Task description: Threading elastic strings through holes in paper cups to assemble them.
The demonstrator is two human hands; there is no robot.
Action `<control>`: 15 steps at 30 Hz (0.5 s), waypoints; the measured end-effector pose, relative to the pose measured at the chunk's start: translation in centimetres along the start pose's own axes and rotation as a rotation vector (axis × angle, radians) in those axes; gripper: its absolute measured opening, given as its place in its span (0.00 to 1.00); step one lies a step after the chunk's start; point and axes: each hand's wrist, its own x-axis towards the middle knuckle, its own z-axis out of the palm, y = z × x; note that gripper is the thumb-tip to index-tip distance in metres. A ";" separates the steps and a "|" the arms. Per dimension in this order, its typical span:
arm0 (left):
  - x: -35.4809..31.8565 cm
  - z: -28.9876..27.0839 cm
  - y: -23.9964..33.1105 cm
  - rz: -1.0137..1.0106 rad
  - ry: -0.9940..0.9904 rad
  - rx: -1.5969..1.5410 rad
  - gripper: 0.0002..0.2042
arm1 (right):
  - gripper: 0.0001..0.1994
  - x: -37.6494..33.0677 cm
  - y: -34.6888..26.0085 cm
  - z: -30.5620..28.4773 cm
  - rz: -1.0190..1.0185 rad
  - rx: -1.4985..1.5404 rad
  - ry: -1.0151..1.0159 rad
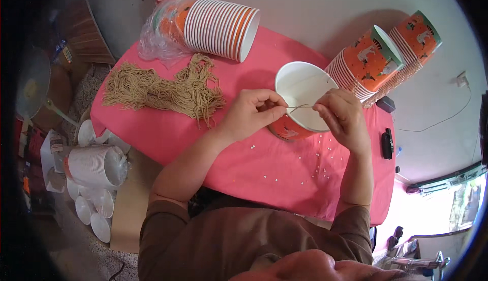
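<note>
A thin tan string (pixel 301 107) is stretched between my hands, looped or crossed in its middle. My left hand (pixel 249 113) pinches one end between thumb and fingers, and my right hand (pixel 347 118) pinches the other. Just below them stands an orange printed paper bucket (pixel 300 76), white inside, its mouth tilted up toward me. The string crosses over its opening; whether it passes through the bucket wall is hard to see. Left of my left hand lies a loose bundle of tan strings (pixel 157 93) on the pink tablecloth (pixel 244 164).
A stack of paper buckets (pixel 218 29), partly in clear plastic, lies at the back left. More nested stacks (pixel 371 60) lean at the right, near a black object (pixel 387 144). Small white bits (pixel 320 169) dot the cloth. Wrapped white tubs (pixel 91 166) sit on the floor left.
</note>
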 end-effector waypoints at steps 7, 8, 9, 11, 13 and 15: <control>0.0 0.5 0.3 -0.090 -0.023 -0.257 0.06 | 0.10 1.5 -0.9 1.2 -0.134 -0.093 -0.083; 0.0 0.4 0.3 -0.091 -0.028 -0.256 0.06 | 0.11 1.9 -0.9 1.5 -0.161 -0.112 -0.108; -0.1 0.3 0.3 -0.133 -0.051 -0.296 0.06 | 0.12 2.1 -0.9 1.8 -0.152 -0.130 -0.113; -0.2 0.2 0.3 -0.175 -0.073 -0.335 0.06 | 0.12 2.3 -0.7 2.1 -0.149 -0.146 -0.114; -0.2 0.2 0.4 -0.199 -0.084 -0.395 0.06 | 0.12 2.4 -0.7 2.3 -0.150 -0.159 -0.118; -0.3 0.3 0.6 -0.184 -0.083 -0.394 0.06 | 0.12 2.4 -0.7 2.4 -0.139 -0.181 -0.125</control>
